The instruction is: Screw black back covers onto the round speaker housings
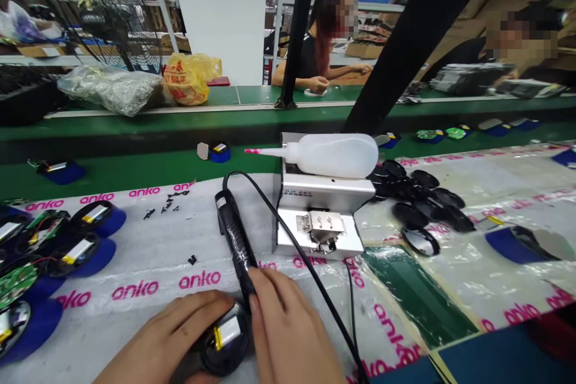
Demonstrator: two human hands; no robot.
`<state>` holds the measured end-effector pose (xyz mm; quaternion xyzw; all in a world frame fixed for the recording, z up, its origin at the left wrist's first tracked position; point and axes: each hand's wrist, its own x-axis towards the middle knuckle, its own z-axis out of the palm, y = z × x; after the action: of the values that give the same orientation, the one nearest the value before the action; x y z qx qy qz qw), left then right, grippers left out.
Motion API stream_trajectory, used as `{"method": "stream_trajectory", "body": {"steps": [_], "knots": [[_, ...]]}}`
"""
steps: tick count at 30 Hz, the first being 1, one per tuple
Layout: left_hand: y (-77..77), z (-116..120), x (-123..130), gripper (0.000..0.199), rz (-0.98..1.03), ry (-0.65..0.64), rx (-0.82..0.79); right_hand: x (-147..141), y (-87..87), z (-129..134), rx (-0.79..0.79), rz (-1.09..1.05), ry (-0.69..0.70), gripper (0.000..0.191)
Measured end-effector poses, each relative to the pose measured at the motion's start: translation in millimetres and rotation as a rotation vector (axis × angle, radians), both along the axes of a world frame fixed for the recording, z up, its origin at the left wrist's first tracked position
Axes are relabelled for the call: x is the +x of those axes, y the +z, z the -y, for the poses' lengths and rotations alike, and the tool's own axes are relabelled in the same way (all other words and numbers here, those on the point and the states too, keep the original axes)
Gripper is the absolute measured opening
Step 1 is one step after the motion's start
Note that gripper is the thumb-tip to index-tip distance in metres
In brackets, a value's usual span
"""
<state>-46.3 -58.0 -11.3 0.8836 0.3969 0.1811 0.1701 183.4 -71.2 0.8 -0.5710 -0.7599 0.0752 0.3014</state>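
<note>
My left hand [173,327] is closed around a round black housing [225,363], tilted so its open side shows. Inside it sits a silver battery [228,332] with yellow tape at one end. My right hand [290,327] grips the lower part of a black, tape-wrapped electric screwdriver [234,234]. The tool slants down toward the rim of the housing; its tip is hidden by my fingers. A black cord [292,240] loops from its top end and runs down to the right.
Behind my hands stands a metal screw feeder [324,195] with a white squeeze bottle [337,156] lying on top. Several blue housings [96,258] with batteries lie left, black rings [423,198] right. Small black bits [166,204] dot the sheeting. A person [321,42] works across the bench.
</note>
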Motion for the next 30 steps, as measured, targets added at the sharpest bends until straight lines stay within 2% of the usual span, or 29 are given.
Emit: {"method": "stream_trajectory", "body": {"steps": [2, 5, 8, 12, 15, 17, 19, 21, 23, 24, 26, 28, 30], "knots": [[-6.8, 5, -1, 0.072, 0.062, 0.103, -0.008, -19, 0.5, -16, -0.045, 0.134, -0.082, 0.036], [-7.0, 13, -5, 0.072, 0.080, 0.224, -0.047, -37, 3.6, -34, -0.095, 0.138, -0.133, 0.047], [-7.4, 20, -12, 0.073, 0.077, 0.262, -0.133, -35, 4.8, -40, -0.104, 0.110, -0.093, 0.056], [-1.7, 21, -22, 0.079, 0.119, 0.288, -0.261, -24, -1.6, -35, -0.092, 0.041, -0.014, 0.053], [12.7, 15, -28, 0.060, 0.190, 0.303, -0.394, -23, -6.6, -29, -0.053, 0.017, -0.020, 0.047], [22.1, 10, -30, 0.042, 0.315, 0.367, -0.491, -26, -3.7, -23, -0.007, -0.018, -0.017, 0.039], [27.9, 7, -30, 0.032, 0.529, 0.459, -0.583, -29, 5.5, -14, 0.043, -0.067, 0.022, 0.032], [30.6, 7, -28, 0.030, 0.756, 0.524, -0.674, -33, 17.0, -5, 0.027, -0.119, 0.132, 0.030], [32.7, 8, -24, 0.025, 0.891, 0.552, -0.701, -38, 25.3, 2, -0.065, -0.144, 0.273, 0.036], [34.2, 9, -21, 0.023, 0.904, 0.554, -0.651, -40, 27.2, 4, -0.122, -0.147, 0.333, 0.040], [37.9, 11, -15, 0.018, 0.814, 0.544, -0.411, -44, 27.2, 3, -0.202, -0.162, 0.390, 0.043], [40.8, 16, -9, 0.017, 0.604, 0.479, -0.104, -46, 25.1, -1, -0.228, -0.205, 0.367, 0.042], [40.3, 25, -2, 0.020, 0.425, 0.368, 0.087, -45, 24.4, -4, -0.216, -0.272, 0.376, 0.047]]}}
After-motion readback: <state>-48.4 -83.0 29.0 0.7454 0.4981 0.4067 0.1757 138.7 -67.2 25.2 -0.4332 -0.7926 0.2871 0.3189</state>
